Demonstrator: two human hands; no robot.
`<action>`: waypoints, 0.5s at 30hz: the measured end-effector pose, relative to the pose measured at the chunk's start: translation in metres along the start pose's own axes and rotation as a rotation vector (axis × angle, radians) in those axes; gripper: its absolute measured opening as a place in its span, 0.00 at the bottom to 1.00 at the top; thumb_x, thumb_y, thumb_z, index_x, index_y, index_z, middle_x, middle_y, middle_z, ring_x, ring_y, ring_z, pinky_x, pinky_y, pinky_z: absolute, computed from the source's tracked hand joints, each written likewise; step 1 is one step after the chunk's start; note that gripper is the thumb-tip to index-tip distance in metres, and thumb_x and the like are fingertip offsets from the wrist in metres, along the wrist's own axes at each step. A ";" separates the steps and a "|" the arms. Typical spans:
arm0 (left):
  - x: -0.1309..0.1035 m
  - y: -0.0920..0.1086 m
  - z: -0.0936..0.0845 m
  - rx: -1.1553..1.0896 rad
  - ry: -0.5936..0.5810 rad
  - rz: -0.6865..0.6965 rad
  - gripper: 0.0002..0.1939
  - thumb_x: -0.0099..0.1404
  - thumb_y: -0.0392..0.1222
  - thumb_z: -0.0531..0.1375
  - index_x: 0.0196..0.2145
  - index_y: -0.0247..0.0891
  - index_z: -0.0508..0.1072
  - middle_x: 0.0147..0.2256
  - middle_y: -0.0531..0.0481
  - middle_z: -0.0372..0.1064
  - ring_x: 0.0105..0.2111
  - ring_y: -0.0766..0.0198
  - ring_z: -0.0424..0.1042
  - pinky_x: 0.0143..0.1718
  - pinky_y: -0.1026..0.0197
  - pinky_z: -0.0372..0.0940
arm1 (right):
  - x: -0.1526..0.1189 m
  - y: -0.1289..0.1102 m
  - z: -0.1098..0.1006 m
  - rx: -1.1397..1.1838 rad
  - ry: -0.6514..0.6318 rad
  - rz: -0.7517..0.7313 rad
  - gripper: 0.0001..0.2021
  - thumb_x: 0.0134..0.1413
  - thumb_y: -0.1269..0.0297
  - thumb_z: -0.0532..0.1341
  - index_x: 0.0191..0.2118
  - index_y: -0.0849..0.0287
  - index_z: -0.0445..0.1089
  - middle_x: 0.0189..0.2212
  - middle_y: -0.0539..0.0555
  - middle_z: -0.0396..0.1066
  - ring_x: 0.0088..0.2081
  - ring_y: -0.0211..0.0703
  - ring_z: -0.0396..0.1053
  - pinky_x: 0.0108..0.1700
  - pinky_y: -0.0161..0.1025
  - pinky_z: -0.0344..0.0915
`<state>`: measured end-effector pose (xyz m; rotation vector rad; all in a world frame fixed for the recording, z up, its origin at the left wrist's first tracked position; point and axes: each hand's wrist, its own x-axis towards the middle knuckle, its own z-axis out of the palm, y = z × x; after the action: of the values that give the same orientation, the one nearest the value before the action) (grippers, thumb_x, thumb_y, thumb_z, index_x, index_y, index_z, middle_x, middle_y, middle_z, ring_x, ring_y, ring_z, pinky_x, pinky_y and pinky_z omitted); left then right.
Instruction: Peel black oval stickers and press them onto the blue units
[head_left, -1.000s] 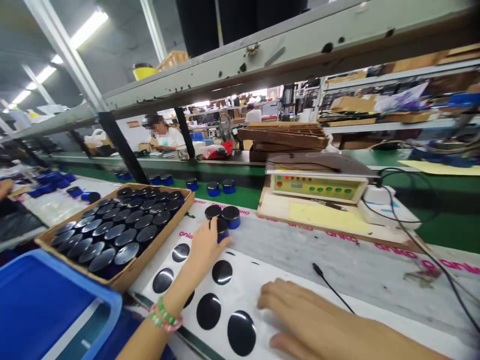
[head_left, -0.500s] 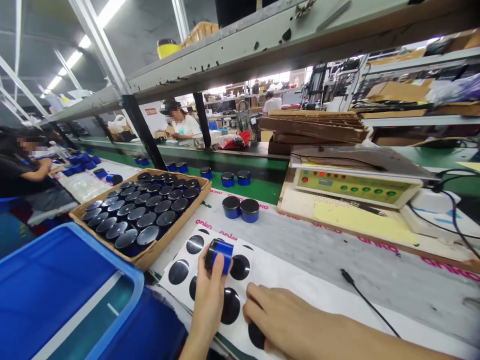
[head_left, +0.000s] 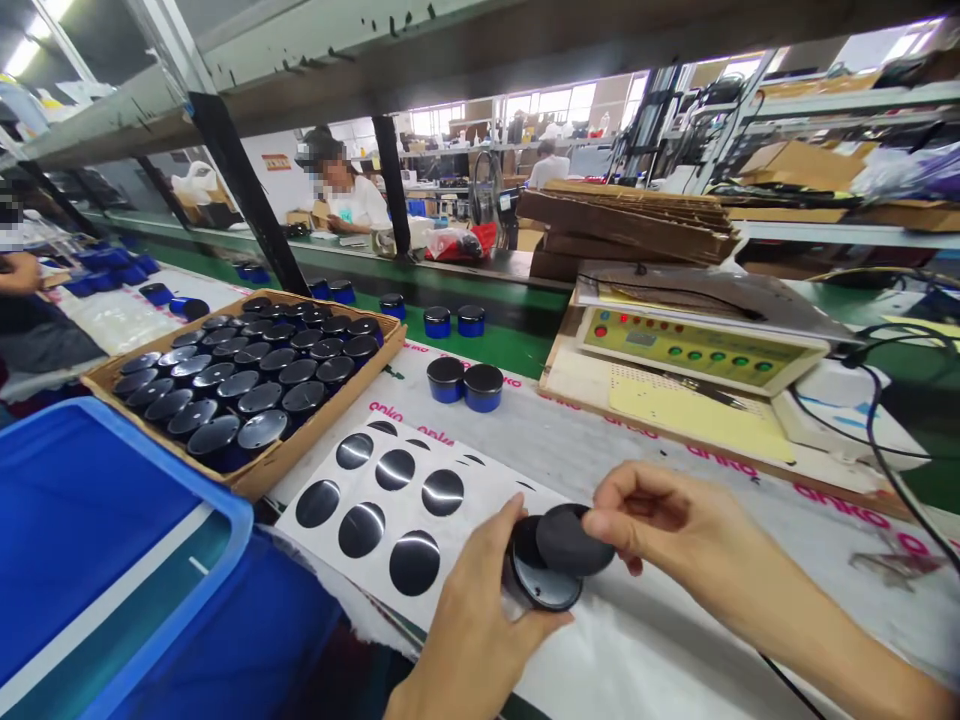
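Observation:
My left hand [head_left: 487, 610] is wrapped round a black-topped round canister [head_left: 551, 590], its top face turned up toward me. Pinched at its right edge by my right hand [head_left: 652, 515], a round black sticker [head_left: 570, 540] overlaps the upper part of that top, tilted over it; whether the two touch I cannot tell. Left of my hands lies a white sticker sheet [head_left: 300, 545] bearing several glossy black discs [head_left: 415, 562]. Beyond it, two blue canisters with black tops [head_left: 483, 388] stand side by side on the table.
A cardboard tray [head_left: 259, 475] full of black-topped canisters stands at left, beside a blue plastic bin [head_left: 240, 520]. A control box [head_left: 705, 350] sits at right behind the table. Several canisters [head_left: 471, 321] stand on the green conveyor [head_left: 517, 345]. Co-workers [head_left: 349, 195] sit beyond.
The canister has moved right and turned top up in my left hand. My right hand has lifted the black sticker from the sheet up to the canister. The view has shifted.

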<state>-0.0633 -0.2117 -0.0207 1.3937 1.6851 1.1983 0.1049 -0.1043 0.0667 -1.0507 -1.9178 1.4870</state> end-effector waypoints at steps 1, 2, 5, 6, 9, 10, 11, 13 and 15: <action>-0.001 0.000 0.003 -0.031 -0.026 -0.058 0.48 0.49 0.33 0.69 0.62 0.54 0.53 0.56 0.53 0.64 0.56 0.56 0.64 0.59 0.50 0.58 | 0.003 0.006 0.001 0.036 -0.020 0.055 0.16 0.47 0.49 0.66 0.26 0.57 0.67 0.22 0.48 0.63 0.24 0.36 0.60 0.26 0.34 0.58; -0.001 -0.001 0.005 -0.058 -0.045 -0.104 0.49 0.48 0.32 0.69 0.62 0.54 0.50 0.56 0.53 0.65 0.55 0.56 0.65 0.58 0.50 0.59 | 0.004 0.011 0.003 0.063 -0.023 0.086 0.17 0.47 0.49 0.66 0.26 0.58 0.67 0.23 0.48 0.62 0.25 0.36 0.59 0.28 0.34 0.58; 0.002 -0.002 0.005 -0.100 -0.080 -0.139 0.51 0.49 0.32 0.69 0.63 0.56 0.47 0.56 0.56 0.64 0.56 0.58 0.64 0.59 0.51 0.57 | 0.004 0.024 0.013 0.125 -0.007 0.120 0.18 0.51 0.47 0.63 0.26 0.58 0.65 0.29 0.49 0.61 0.32 0.38 0.60 0.34 0.34 0.58; 0.003 -0.003 0.004 -0.104 -0.088 -0.133 0.51 0.50 0.32 0.69 0.63 0.57 0.47 0.56 0.57 0.64 0.56 0.59 0.63 0.60 0.51 0.56 | 0.003 0.028 0.016 0.145 -0.013 0.128 0.18 0.51 0.47 0.62 0.26 0.58 0.65 0.30 0.49 0.61 0.34 0.38 0.60 0.35 0.34 0.58; 0.004 -0.003 0.002 -0.105 -0.089 -0.120 0.50 0.51 0.33 0.68 0.63 0.56 0.47 0.57 0.56 0.63 0.57 0.60 0.63 0.60 0.52 0.56 | 0.000 0.033 0.026 0.202 -0.036 0.167 0.18 0.53 0.47 0.61 0.26 0.59 0.64 0.32 0.50 0.61 0.35 0.39 0.60 0.37 0.34 0.59; 0.004 -0.003 0.003 -0.104 -0.087 -0.117 0.49 0.51 0.33 0.68 0.63 0.56 0.47 0.57 0.56 0.63 0.57 0.59 0.63 0.60 0.52 0.56 | -0.001 0.033 0.029 0.213 -0.036 0.176 0.18 0.54 0.47 0.61 0.26 0.59 0.64 0.32 0.50 0.60 0.34 0.39 0.60 0.36 0.34 0.60; 0.004 -0.003 0.003 -0.104 -0.086 -0.114 0.49 0.51 0.33 0.68 0.63 0.55 0.47 0.57 0.55 0.64 0.57 0.59 0.63 0.60 0.51 0.56 | -0.001 0.033 0.031 0.219 -0.034 0.183 0.19 0.54 0.47 0.60 0.26 0.59 0.63 0.32 0.50 0.59 0.34 0.39 0.60 0.36 0.34 0.60; 0.003 -0.002 0.004 -0.102 -0.085 -0.110 0.48 0.52 0.34 0.68 0.63 0.54 0.48 0.56 0.54 0.64 0.57 0.58 0.63 0.59 0.51 0.57 | 0.000 0.033 0.033 0.216 -0.032 0.190 0.20 0.54 0.45 0.59 0.26 0.58 0.63 0.32 0.50 0.59 0.34 0.39 0.60 0.36 0.34 0.60; 0.002 -0.002 0.004 -0.098 -0.087 -0.105 0.48 0.52 0.35 0.68 0.63 0.54 0.48 0.57 0.55 0.64 0.57 0.58 0.63 0.59 0.51 0.57 | 0.002 0.033 0.035 0.200 -0.026 0.177 0.20 0.54 0.45 0.59 0.25 0.58 0.62 0.32 0.50 0.60 0.34 0.39 0.60 0.37 0.35 0.60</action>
<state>-0.0612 -0.2087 -0.0242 1.2646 1.5979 1.1295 0.0864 -0.1195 0.0254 -1.1363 -1.6872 1.7566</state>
